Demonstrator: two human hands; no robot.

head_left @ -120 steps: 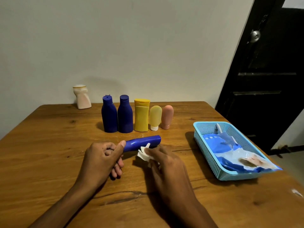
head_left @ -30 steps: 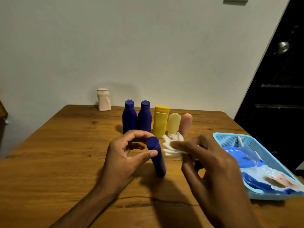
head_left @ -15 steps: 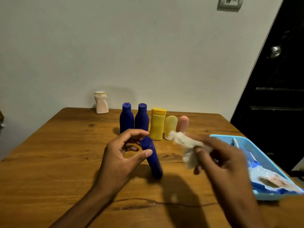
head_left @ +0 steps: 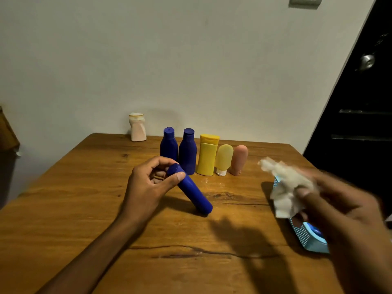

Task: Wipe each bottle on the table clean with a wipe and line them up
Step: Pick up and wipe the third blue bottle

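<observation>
six bottles stand, one more is tilted in the left hand

six bottles stand upright toward the far side of the wooden table [head_left: 63, 209]. farthest left, just by the wall, is a pale cream bottle [head_left: 137, 127], set apart from the rest. to its right runs a tight row: a dark blue bottle [head_left: 168, 143], a second dark blue bottle [head_left: 187, 150], a yellow bottle [head_left: 206, 154], a small pale yellow tube [head_left: 223, 159] standing on its white cap, and a pink tube [head_left: 238, 159] also standing on its cap.

in front of that row the left hand [head_left: 146, 187] pinches the top end of a blue cylindrical bottle [head_left: 192, 189] between thumb and curled fingers; the bottle leans, its lower end resting on the table to the right of the hand.

further right, well apart from that bottle, the right hand [head_left: 331, 204] (blurred) holds a crumpled white wipe [head_left: 286, 187], its fingers closed on the wad. behind and below this hand sits a light blue perforated basket [head_left: 303, 236] at the table's right edge, mostly hidden by the hand; something blue shows inside it, too little to make out.
</observation>
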